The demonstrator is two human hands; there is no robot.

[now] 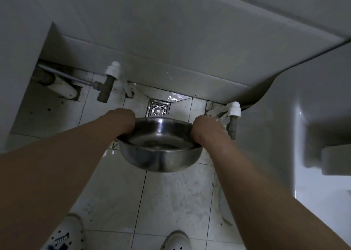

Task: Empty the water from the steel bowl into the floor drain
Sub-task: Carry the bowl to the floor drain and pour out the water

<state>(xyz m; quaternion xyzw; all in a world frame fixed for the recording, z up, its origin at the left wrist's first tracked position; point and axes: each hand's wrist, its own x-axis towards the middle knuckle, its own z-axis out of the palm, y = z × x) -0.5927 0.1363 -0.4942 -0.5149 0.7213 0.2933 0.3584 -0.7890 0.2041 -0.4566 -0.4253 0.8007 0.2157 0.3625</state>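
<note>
both bare hands are holding a round, shiny stainless-steel bowl (160,146) over the floor, one on each side of the rim. the left hand (124,121) is gripping the rim's left edge w/ fingers curled over it, so that grip is clamped on the bowl; the right hand (204,129) is doing the same on the right edge, also closed tight on the rim. the bowl is tipping away from the person, far rim lower than the near one, w/ a shallow pool of water sitting inside toward the front. its far lip is hanging just above and near the square metal floor drain grate (158,108), which is set in the white tiled floor (171,196) next to the wall base. the tile right behind the drain is looking wet & glossy. can't tell whether water is actually running over the lip. to the left a brass-coloured pipe valve w/ a white plastic cap (108,82) is sticking out near the wall; another white-capped fitting (234,115) is sitting just beside the right hand. a white ceramic fixture (307,136) is filling the right side. two white perforated clog shoes (65,234) are showing at the bottom edge, planted on the tiles.
</note>
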